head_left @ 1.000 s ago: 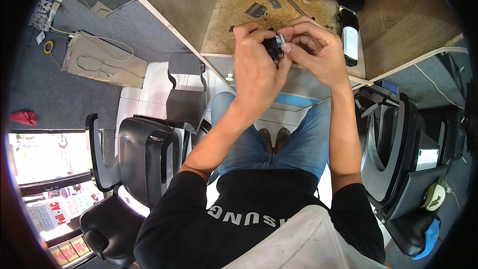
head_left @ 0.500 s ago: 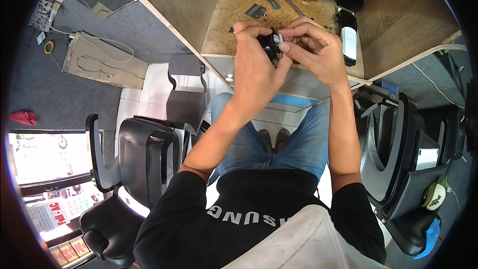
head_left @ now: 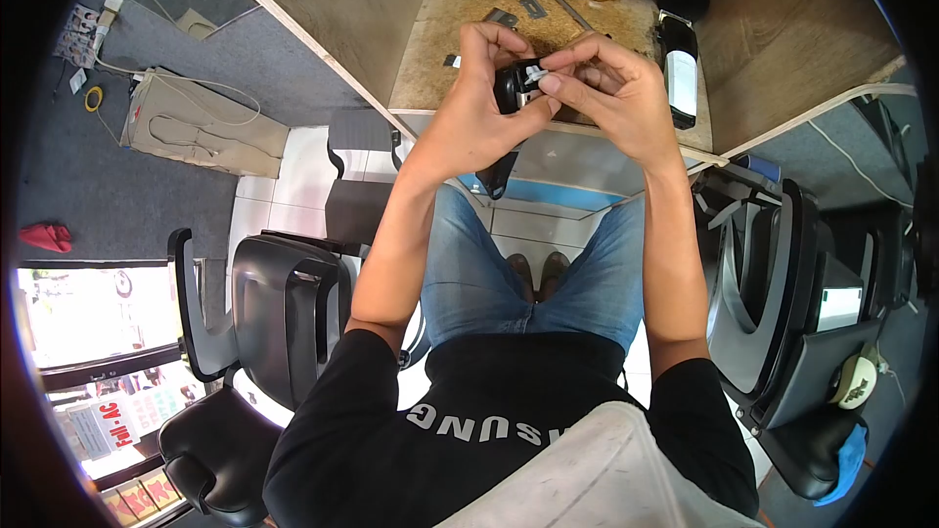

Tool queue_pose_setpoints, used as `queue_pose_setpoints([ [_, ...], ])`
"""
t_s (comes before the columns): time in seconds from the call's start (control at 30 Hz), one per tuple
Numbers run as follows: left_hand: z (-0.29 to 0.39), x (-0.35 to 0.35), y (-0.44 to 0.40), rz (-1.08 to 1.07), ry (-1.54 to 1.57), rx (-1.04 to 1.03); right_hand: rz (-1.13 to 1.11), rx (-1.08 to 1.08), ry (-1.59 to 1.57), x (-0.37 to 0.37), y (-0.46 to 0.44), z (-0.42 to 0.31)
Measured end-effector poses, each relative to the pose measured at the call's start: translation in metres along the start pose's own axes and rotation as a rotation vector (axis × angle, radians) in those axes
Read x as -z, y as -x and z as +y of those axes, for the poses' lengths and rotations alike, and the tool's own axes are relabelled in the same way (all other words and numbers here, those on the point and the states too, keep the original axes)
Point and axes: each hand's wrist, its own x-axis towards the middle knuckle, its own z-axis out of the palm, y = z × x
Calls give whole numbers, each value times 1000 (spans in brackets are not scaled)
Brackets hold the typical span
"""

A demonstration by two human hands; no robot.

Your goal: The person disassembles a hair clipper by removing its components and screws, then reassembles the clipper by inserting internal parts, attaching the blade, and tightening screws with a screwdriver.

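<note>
Two hands close around a small black device

At the upper centre of the frame, the left hand curls around a black device, its fingers wrapped close about the casing. The right hand holds a small pale piece in a narrow pinch between thumb and forefinger, right at the device's edge; whether the piece is attached cannot be told.

Both hands are over the front of a worn wooden shelf. Behind them, near the top of the frame, lie a flat metal plate, a slotted plate and a thin tool. At the upper right, just beside the right hand, is a black-and-white clipper.
</note>
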Motion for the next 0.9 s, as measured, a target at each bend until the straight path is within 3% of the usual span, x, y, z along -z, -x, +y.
queue_pose_setpoints([
  [0.63,-6,3,-2,-102,83,8,-18,66,-15,6,-2,9],
  [0.73,-14,3,-1,-110,177,103,-10,33,-27,4,-1,5],
  [0.9,-17,5,0,-121,272,82,-15,-9,-16,3,-1,6],
])
